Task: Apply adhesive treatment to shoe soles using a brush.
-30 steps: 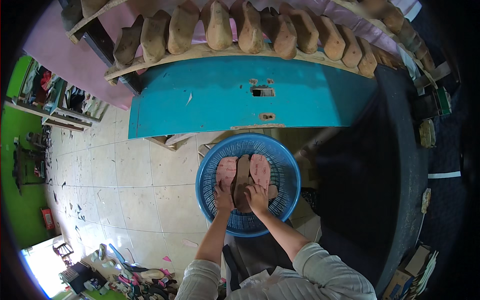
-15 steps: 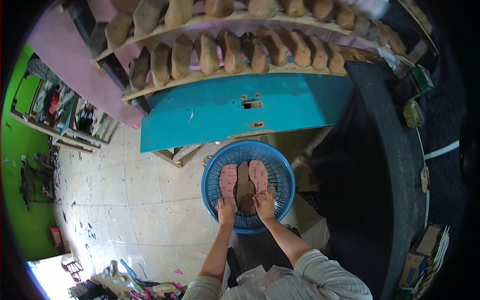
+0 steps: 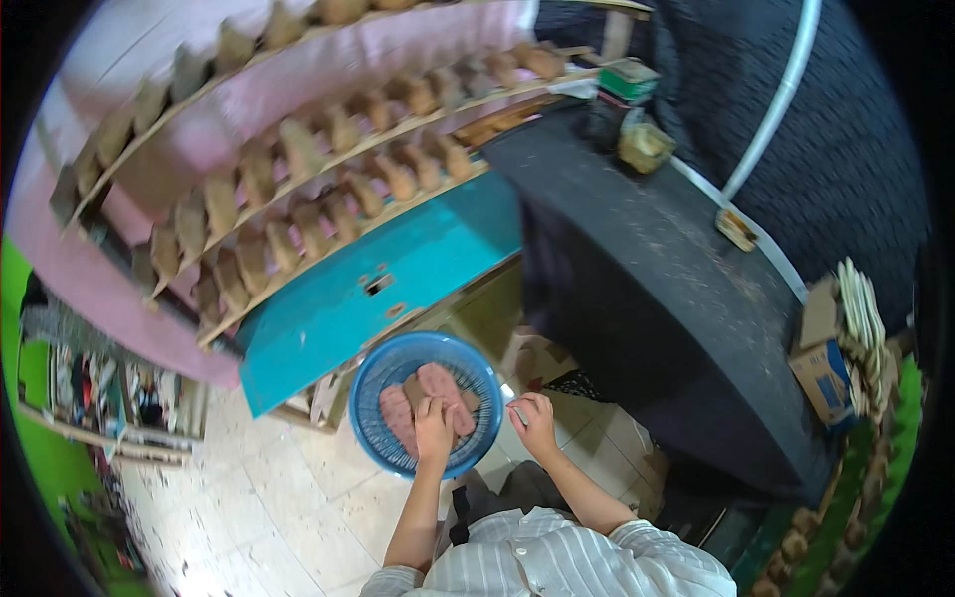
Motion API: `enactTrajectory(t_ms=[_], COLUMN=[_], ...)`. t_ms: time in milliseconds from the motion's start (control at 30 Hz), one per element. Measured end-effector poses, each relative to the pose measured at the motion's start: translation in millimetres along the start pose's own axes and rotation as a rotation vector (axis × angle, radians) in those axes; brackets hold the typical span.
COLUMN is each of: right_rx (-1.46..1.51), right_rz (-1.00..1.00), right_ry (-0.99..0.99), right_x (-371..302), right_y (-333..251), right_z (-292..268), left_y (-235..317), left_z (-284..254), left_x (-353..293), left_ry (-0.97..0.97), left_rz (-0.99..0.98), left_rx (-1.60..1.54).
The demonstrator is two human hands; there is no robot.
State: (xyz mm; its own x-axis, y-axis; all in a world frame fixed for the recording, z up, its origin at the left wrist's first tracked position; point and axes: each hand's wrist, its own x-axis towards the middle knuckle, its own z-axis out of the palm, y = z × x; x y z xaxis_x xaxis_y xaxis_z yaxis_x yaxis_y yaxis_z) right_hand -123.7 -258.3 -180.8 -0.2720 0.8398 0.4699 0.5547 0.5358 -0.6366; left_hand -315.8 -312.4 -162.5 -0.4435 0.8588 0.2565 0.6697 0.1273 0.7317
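Observation:
A round blue plastic basket [image 3: 364, 438] holds shoe insoles. Two pink insoles, a left one [image 3: 398, 418] and a right one [image 3: 438, 383], lie on either side of a brown one [image 3: 414, 391]. My left hand [image 3: 434, 430] reaches over the near rim, its fingers bent around the near part of the right pink insole; they partly cover the brown one. Just outside the basket's right rim, my right hand [image 3: 535, 426] is raised with thumb and fingertips drawn together. Whatever it pinches, if anything, is too small to make out.
Behind the basket stands a turquoise panel [image 3: 328, 343] below shelves of wooden shoe lasts [image 3: 298, 149]. A black-covered table [image 3: 637, 219] runs along the right, bearing a green tin [image 3: 629, 80] and a yellowish container [image 3: 646, 147]. A cardboard box [image 3: 822, 378] sits at far right.
My view has swung to the right. My right hand has left the insoles and moved out past the basket's right rim. My left hand has shifted from the left pink insole to the right one.

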Motion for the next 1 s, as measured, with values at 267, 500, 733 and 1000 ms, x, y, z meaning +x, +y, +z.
enactTrajectory(t_ms=[267,500,733,1000], right_rx=[-0.156,-0.406,-0.583,-0.733], right_rz=[0.009,0.131,0.224,0.209], right_ry=[0.374,0.715,0.918,0.978], right_x=[25.6,-4.0,-32.0,-23.7], right_y=[36.9,91.0,114.4,136.0], right_z=[-175.7,-351.8,-463.4,-519.6], left_y=[178.8,339.6,445.0,513.1], left_z=[88.8,187.9,244.8,292.9], left_x=[26.3,-11.3,-35.1,-25.8], left_ry=[-0.122,-0.275,-0.378,-0.476], left_rz=[0.347,0.643,0.805,0.931], left_rx=[-0.264,-0.486,-0.582,-0.658])
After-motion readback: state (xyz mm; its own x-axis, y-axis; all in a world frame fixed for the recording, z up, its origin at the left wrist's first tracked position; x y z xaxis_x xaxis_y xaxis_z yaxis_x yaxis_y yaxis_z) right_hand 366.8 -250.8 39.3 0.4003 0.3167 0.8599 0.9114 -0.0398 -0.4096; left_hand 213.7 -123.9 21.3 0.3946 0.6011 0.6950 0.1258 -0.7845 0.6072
